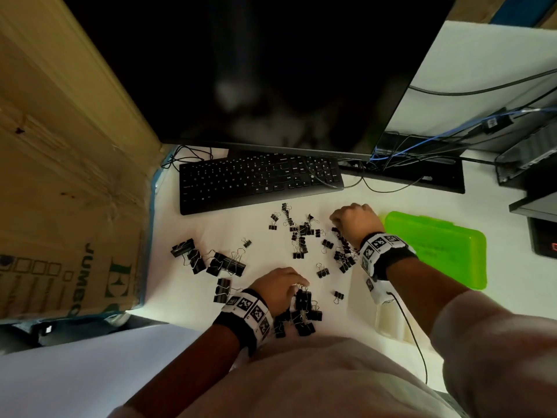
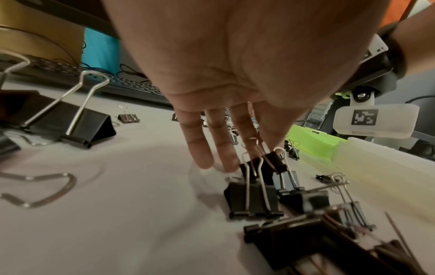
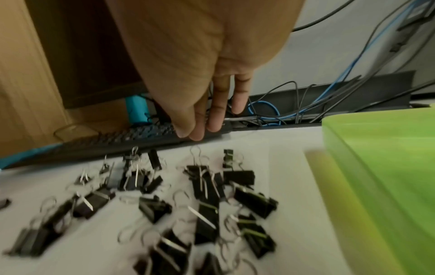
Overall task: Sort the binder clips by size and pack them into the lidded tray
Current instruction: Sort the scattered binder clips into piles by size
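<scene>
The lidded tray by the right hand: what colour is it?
Bright lime green, slightly translucent plastic: the lidded tray shows best in the head view, lid closed.

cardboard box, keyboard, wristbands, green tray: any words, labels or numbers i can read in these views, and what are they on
"JUMBO": dark green print running sideways on the cardboard box.
Large green letters beside it: too blurred to read.
Keyboard key legends: too small to read.
Wristband and wrist tag: black-and-white square code markers, no words.
Green tray: faint marks on the lid, unreadable.
</scene>
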Demonstrator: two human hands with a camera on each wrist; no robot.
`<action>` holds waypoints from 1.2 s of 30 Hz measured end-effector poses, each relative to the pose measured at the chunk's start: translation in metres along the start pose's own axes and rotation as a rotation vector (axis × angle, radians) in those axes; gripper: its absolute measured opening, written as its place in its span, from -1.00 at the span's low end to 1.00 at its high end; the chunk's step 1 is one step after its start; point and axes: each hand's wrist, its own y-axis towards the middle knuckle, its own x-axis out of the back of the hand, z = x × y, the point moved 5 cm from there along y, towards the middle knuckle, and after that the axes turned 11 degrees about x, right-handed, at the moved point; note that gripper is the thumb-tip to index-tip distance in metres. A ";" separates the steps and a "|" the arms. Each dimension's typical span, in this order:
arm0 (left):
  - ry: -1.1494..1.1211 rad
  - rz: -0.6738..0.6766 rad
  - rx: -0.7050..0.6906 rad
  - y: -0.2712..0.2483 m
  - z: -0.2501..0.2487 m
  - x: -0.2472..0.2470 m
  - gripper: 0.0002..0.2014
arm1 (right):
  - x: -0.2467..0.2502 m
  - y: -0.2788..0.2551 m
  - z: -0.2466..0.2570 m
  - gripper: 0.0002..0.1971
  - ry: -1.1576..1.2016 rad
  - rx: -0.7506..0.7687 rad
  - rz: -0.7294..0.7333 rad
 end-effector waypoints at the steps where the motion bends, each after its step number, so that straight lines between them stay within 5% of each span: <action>1: 0.007 0.010 0.011 0.000 0.002 0.000 -0.68 | 0.006 -0.001 -0.003 -0.77 0.055 -0.005 -0.067; 4: 0.012 0.030 0.028 0.000 0.009 -0.001 -0.70 | 0.016 -0.006 -0.011 -0.74 0.222 -0.029 -0.195; 9: -0.096 -0.033 0.043 -0.003 0.020 0.005 -0.66 | -0.001 -0.007 0.001 -0.65 0.066 0.062 0.148; 14: -0.147 -0.113 0.057 -0.005 0.028 0.011 -0.49 | -0.010 -0.008 0.012 -0.64 0.020 0.020 0.073; 19: -0.160 -0.071 0.081 -0.003 0.034 0.002 -0.51 | 0.009 -0.016 0.001 -0.67 0.535 -0.111 -0.177; 24: -0.175 -0.074 0.087 0.000 0.029 0.000 -0.62 | 0.015 -0.024 -0.006 -0.65 0.940 -0.248 -0.163; 30: -0.181 -0.166 0.120 0.006 0.023 0.007 -0.69 | 0.006 -0.040 0.003 -0.68 0.807 -0.198 -0.060; 36: -0.151 -0.249 0.279 0.026 0.011 0.023 -0.71 | -0.019 -0.066 0.028 -0.77 0.522 -0.031 0.219</action>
